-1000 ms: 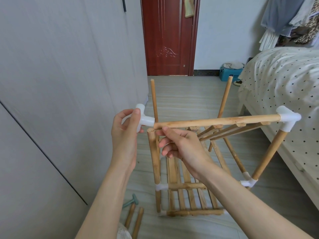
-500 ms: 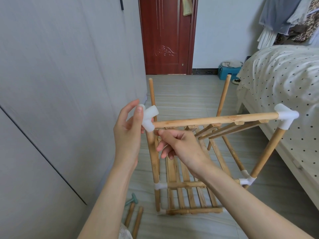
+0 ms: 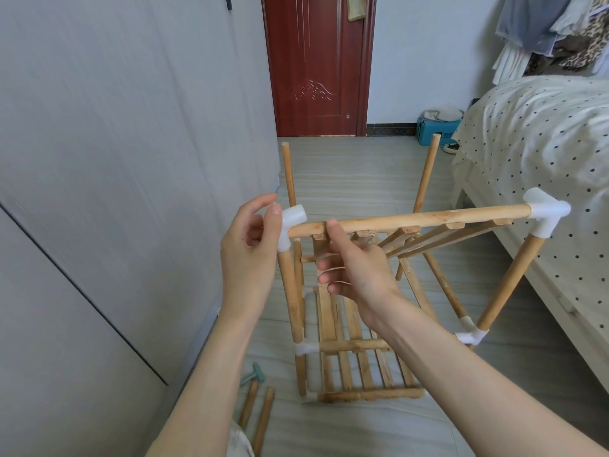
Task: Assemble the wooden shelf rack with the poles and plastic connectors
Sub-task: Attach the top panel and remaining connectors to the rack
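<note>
Left hand (image 3: 248, 255) grip clamped on white connector (image 3: 291, 225) atop upright pole (image 3: 291, 291); right hand (image 3: 357, 268) grip pinches horizontal pole (image 3: 428, 219) just beside it.

The round light-brown wooden poles (image 3: 408, 220) look smooth and matt; the white plastic corner connectors (image 3: 545, 214) look smooth, slightly shiny; the dark red wooden door (image 3: 316, 64) shines
</note>
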